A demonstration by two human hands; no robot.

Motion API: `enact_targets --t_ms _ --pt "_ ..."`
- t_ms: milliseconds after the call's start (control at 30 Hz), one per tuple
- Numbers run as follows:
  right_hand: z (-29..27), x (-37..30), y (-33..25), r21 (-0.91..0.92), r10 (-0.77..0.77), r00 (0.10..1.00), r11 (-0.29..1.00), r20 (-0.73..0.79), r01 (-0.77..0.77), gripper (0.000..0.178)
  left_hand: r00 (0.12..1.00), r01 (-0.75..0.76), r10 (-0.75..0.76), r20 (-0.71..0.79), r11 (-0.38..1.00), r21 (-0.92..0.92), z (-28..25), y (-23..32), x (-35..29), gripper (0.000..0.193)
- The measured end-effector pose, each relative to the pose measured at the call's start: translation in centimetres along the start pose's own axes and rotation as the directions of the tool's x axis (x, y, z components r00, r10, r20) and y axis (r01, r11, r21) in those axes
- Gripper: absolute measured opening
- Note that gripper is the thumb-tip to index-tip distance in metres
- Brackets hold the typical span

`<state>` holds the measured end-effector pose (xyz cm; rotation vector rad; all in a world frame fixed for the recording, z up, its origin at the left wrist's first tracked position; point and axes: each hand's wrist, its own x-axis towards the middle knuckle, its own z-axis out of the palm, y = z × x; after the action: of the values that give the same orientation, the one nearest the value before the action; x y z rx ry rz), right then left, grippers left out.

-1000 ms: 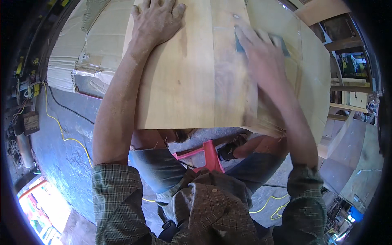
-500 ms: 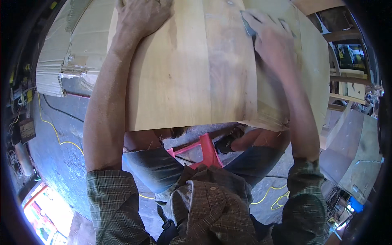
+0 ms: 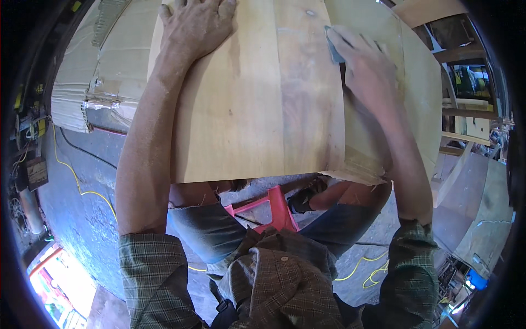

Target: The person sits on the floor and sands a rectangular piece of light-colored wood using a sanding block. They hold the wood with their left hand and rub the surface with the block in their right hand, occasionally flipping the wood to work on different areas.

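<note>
- The right hand (image 3: 367,68) presses a small grey-blue sanding pad (image 3: 332,48) flat on the wooden panel (image 3: 257,109). The fingers are closed over the pad and pinch it against the wood, so only its far corner shows.
- The left hand (image 3: 194,24) lies open on the far left part of the same panel, fingers spread and palm down. It holds nothing; it only presses the panel to keep it steady.
- The panel is made of several light boards joined side by side. It lies over the person's knees, above a red plastic stool (image 3: 268,211), and its far side seems to rest on a stack of flattened cardboard (image 3: 93,82) at the left.
- At the near right corner the panel has a torn, splintered edge (image 3: 356,170), just under the right forearm.
- Risks, in my judgement: the panel has support mostly from the knees, so a strong push of the pad could make it tip or slide if the left hand becomes loose. The splintered corner could scratch the forearm or break more if the arm rubs on it. The pad is small, so the fingertips could slip off and rub on the wood.
- Yellow cable (image 3: 82,186) runs on the dark floor (image 3: 76,219) at the left and could catch a foot.
</note>
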<state>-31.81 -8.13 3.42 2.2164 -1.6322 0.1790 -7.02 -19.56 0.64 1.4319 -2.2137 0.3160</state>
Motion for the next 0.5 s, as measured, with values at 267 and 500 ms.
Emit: enact_targets --t_ms 267,500 --pt "-0.6 -0.4 -0.3 -0.028 -0.067 0.997 0.997 -0.048 0.066 0.028 0.999 0.034 -0.032 0.039 0.997 -0.062 -0.6 0.3 0.1 0.049" --pt "0.5 3.5 0.5 -0.100 0.046 0.985 0.995 0.169 -0.029 0.028 0.997 -0.018 0.015 0.072 0.999 0.044 1.6 -1.9 0.8 0.051"
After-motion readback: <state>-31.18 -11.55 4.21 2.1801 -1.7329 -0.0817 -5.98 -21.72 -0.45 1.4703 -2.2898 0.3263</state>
